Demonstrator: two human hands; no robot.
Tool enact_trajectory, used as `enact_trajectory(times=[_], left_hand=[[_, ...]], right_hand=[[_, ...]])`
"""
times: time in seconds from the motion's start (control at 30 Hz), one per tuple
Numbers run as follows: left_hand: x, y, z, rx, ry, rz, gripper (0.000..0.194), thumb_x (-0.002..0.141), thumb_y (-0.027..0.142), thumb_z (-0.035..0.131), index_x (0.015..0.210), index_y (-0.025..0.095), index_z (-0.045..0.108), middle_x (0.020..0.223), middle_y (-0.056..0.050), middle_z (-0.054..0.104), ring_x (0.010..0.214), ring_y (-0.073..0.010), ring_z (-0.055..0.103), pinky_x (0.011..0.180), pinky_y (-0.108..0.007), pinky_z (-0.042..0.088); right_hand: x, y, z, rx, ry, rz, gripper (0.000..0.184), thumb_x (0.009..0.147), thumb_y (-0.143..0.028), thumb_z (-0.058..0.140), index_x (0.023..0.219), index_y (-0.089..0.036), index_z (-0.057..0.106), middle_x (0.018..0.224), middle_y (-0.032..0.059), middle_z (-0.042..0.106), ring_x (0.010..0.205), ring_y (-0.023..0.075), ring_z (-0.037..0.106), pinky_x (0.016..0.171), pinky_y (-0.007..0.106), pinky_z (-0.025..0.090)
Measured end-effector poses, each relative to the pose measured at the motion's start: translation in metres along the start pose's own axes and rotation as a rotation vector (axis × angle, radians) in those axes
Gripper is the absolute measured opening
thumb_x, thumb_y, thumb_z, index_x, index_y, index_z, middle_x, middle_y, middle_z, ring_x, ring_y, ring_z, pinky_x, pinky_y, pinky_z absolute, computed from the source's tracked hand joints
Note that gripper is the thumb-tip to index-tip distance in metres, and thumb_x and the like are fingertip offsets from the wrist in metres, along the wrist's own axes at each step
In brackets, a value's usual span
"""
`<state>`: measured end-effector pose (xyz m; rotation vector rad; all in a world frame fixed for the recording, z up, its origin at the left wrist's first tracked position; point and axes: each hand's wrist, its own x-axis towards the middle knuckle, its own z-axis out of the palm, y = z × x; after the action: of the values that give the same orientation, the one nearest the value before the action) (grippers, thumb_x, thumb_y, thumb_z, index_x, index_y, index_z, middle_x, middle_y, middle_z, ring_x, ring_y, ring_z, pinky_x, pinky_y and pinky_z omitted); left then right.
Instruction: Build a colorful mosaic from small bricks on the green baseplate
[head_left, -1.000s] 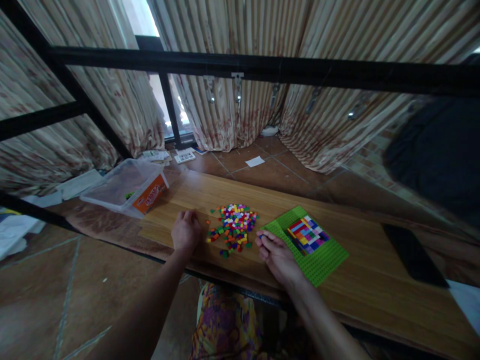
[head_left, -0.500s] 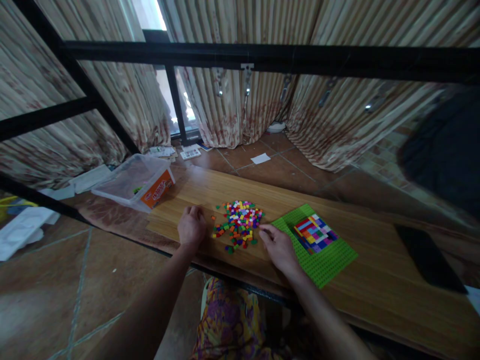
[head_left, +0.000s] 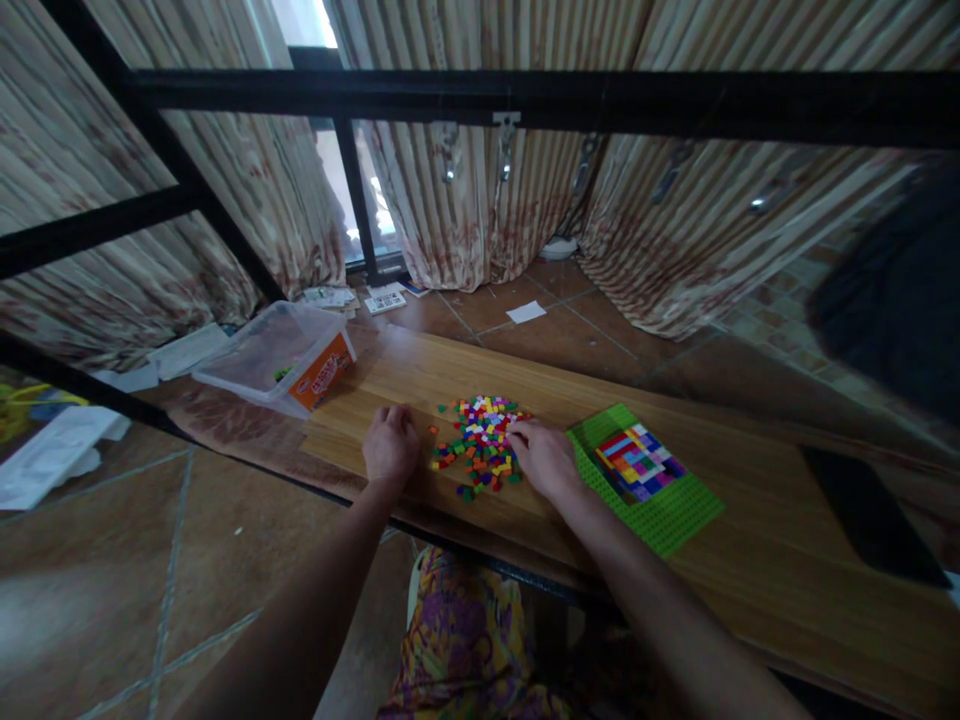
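Note:
A heap of small colourful building bricks [head_left: 484, 430] lies on the wooden table. Left of it, my left hand [head_left: 391, 445] rests on the tabletop with its fingers curled in; their inside is hidden. My right hand [head_left: 544, 458] reaches the right edge of the heap, thumb and forefinger pinched together among the bricks. Whatever may be between those fingertips is too small to make out. Just right of that hand lies a green baseplate [head_left: 675, 515], partly behind my wrist. On it sits a block of multicoloured bricks [head_left: 641, 462] pressed close together.
A clear plastic box [head_left: 247, 350] with an orange label stands at the table's left end, a few green pieces inside. A dark flat object [head_left: 870, 515] lies at the right on the wooden table [head_left: 765, 500]. A black metal bar [head_left: 465, 95] crosses ahead, before striped curtains.
My right hand has moved slightly forward and left, its fingertips now into the heap's right edge. My left hand stays beside the heap. The whole view has shifted a little.

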<state>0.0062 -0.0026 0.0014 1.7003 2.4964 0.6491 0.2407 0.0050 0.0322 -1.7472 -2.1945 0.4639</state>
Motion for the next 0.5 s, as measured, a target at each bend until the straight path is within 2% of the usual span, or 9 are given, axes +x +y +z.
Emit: enact_trajectory(times=[0.13,0.23,0.5], left_hand=[[0.0,0.001,-0.001,0.001,-0.006,-0.004,0.028,0.09,0.026,0.039,0.099,0.021,0.065,0.102,-0.008,0.061,0.092,-0.019,0.059,0.072,-0.028,0.041],[0.0,0.001,-0.001,0.006,-0.018,-0.013,0.028,0.09,0.027,0.04,0.099,0.021,0.065,0.102,-0.008,0.061,0.092,-0.019,0.059,0.072,-0.028,0.041],[0.001,0.0,0.0,0.016,0.0,0.0,0.028,0.091,0.028,0.039,0.1,0.021,0.065,0.102,-0.008,0.062,0.091,-0.0192,0.059,0.071,-0.028,0.041]], right_hand=[[-0.001,0.009,0.0,-0.044,0.005,0.061,0.023,0.09,-0.027,0.051,0.098,-0.026,0.073,0.098,0.0038,0.072,0.085,0.0172,0.065,0.076,0.025,0.042],[-0.002,0.01,-0.001,-0.059,0.011,0.055,0.023,0.091,-0.027,0.05,0.096,-0.027,0.073,0.099,0.0027,0.072,0.085,0.0164,0.065,0.075,0.024,0.041],[0.008,-0.006,0.001,-0.091,-0.022,0.102,0.023,0.09,-0.028,0.051,0.089,-0.025,0.074,0.095,0.0047,0.072,0.083,0.0179,0.064,0.07,0.026,0.04]])
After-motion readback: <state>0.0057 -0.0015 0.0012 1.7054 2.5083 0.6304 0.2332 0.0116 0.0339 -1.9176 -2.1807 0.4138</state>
